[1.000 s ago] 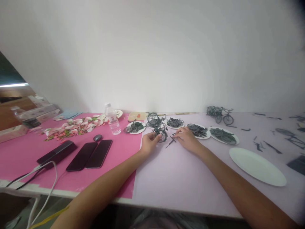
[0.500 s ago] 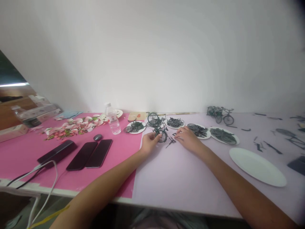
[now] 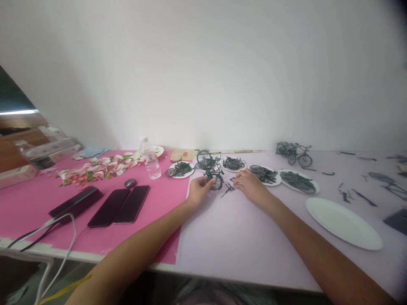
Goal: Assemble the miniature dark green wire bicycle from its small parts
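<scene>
My left hand (image 3: pixel 199 191) pinches a small dark-green model bicycle (image 3: pixel 217 182) by its near wheel, holding it upright over the pale sheet. Its wheels and frame overlap the plates behind, so its outline is hard to follow. To the right, my right hand (image 3: pixel 248 183) is low at the table with fingers bent together. Its fingertips are at a tiny dark piece (image 3: pixel 232 179); whether they grip it is hard to make out. Between both hands lie a few thin dark bicycle parts (image 3: pixel 227 189).
Plates of dark bicycle parts (image 3: pixel 297 181) line the back. Finished-looking model bicycles (image 3: pixel 300 156) stand behind, at right. A white oval plate (image 3: pixel 344 223) is at front right, with loose parts (image 3: pixel 364 197) beyond. Left, on pink: a water bottle (image 3: pixel 150 159), phones (image 3: pixel 132 204), petals (image 3: pixel 98 169).
Almost nothing differs. The model bicycle stays in my left hand, and my right hand remains beside the small parts with only a slight shift of its fingers.
</scene>
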The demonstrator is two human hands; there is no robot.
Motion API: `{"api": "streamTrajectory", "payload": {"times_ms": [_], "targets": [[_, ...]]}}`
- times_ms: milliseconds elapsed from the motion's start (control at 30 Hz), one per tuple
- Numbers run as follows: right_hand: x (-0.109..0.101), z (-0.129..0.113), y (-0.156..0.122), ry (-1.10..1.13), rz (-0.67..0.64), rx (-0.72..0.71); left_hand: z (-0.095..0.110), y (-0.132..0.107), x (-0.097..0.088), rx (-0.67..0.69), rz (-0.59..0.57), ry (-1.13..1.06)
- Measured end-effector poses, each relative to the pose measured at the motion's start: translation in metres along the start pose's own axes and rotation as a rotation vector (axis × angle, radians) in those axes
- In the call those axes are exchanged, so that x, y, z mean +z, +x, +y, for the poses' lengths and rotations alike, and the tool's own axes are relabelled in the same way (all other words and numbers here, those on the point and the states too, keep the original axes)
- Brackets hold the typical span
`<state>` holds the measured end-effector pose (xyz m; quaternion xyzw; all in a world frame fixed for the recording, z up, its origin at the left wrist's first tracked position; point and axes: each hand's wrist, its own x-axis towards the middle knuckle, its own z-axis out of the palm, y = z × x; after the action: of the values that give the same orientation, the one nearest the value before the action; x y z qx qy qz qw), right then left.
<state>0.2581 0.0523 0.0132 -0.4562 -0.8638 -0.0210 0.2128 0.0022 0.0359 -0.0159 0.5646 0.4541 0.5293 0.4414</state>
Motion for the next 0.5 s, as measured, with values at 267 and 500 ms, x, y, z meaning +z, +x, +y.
{"api": "streamTrajectory", "payload": {"times_ms": [267, 500], "targets": [[0.011, 0.003, -0.002, -0.068, -0.007, 0.021, -0.001, 0.000, 0.000, 0.029, 0.008, 0.033], [0.004, -0.004, 0.002, -0.036, 0.073, 0.022, 0.007, -0.003, 0.002, -0.028, 0.001, -0.017]]}}
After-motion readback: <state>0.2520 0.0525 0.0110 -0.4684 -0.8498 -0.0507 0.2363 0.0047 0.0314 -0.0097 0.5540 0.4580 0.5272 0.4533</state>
